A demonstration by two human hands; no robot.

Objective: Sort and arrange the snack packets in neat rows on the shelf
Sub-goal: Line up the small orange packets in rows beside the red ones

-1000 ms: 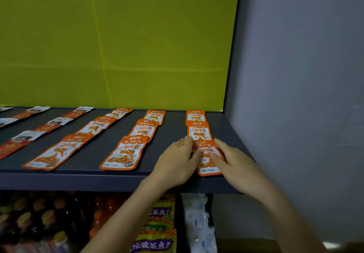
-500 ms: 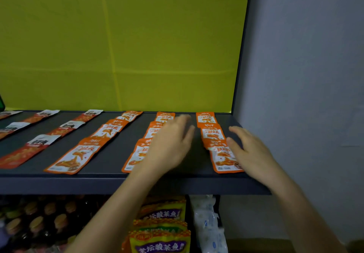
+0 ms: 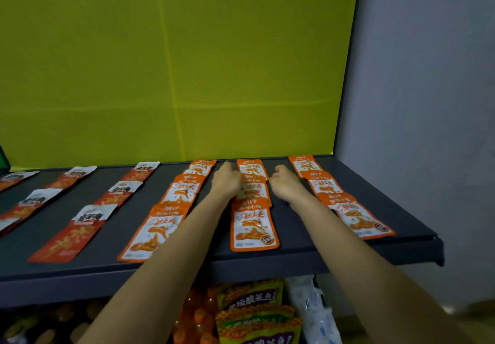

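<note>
Orange snack packets lie in three rows on the dark grey shelf (image 3: 321, 260). The middle row has a back packet (image 3: 252, 169), a middle packet (image 3: 253, 190) and a front packet (image 3: 254, 227). My left hand (image 3: 226, 180) touches the left edge of the middle packet, fingers pointing toward the back. My right hand (image 3: 285, 183) rests on the shelf against that packet's right edge, its fingers bent inward. Neither hand lifts a packet. The right row (image 3: 324, 185) and the left orange row (image 3: 184, 189) lie untouched; my left forearm covers part of the left row's front packet (image 3: 150, 232).
Red-and-white packets (image 3: 117, 193) lie in further rows to the left. A yellow-green panel (image 3: 187, 76) backs the shelf and a grey wall (image 3: 428, 102) closes its right side. Below the shelf stand bottles (image 3: 198, 317), yellow packets (image 3: 251, 298) and a white bag (image 3: 313, 311).
Both hands left the front packet of the right row and moved left and deeper, ending on either side of the middle row. The view shifted closer to the shelf.
</note>
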